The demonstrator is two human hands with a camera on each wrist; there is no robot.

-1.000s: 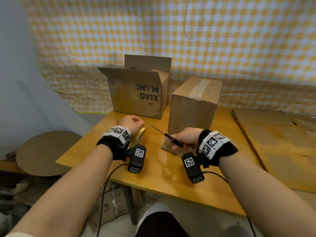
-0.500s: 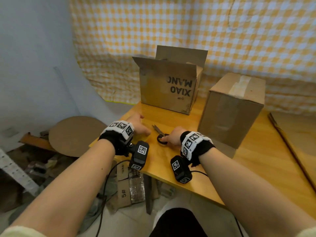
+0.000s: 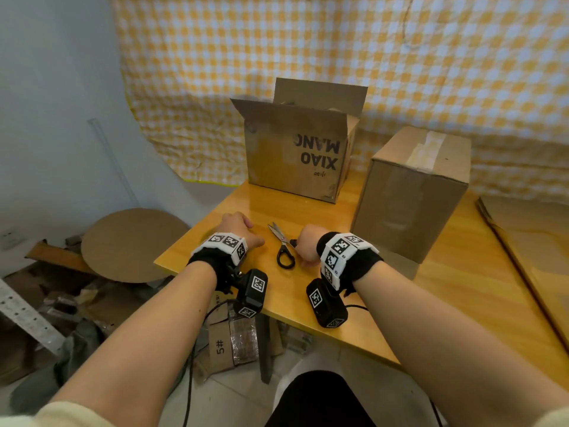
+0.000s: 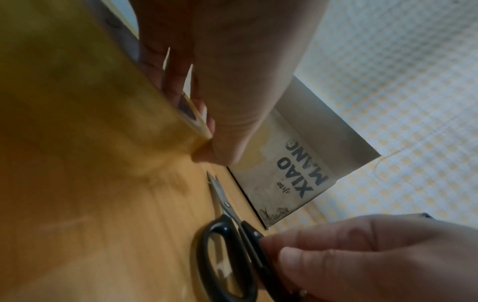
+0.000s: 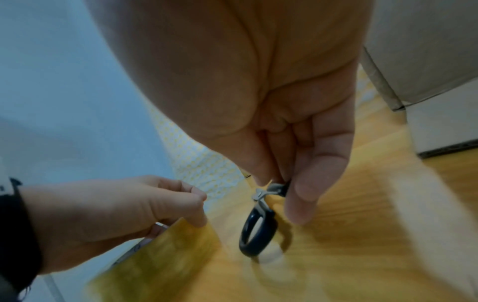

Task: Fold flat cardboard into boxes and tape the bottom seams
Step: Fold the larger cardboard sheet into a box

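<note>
My left hand [image 3: 237, 226] rests at the table's left corner, curled over a roll of yellowish tape [image 4: 90, 81], which the hand hides in the head view. In the right wrist view the tape roll [image 5: 175, 245] sits under its fingers. Black-handled scissors [image 3: 281, 241] lie on the table between my hands, blades together and pointing away. My right hand [image 3: 308, 246] pinches one handle loop of the scissors [image 5: 274, 190]. A closed box [image 3: 409, 195] with tape along its top seam stands to the right. An open box [image 3: 292, 155] printed XIAO MANG stands behind.
The wooden table [image 3: 400, 303] ends just left of my left hand. Flat cardboard sheets [image 3: 529, 241] lie at the far right. A round cardboard disc [image 3: 132, 245] and scrap litter the floor to the left. A checked cloth hangs behind.
My right hand has carried the scissors left from beside the taped box and set them down next to my left hand. The left hand has stayed on the tape roll.
</note>
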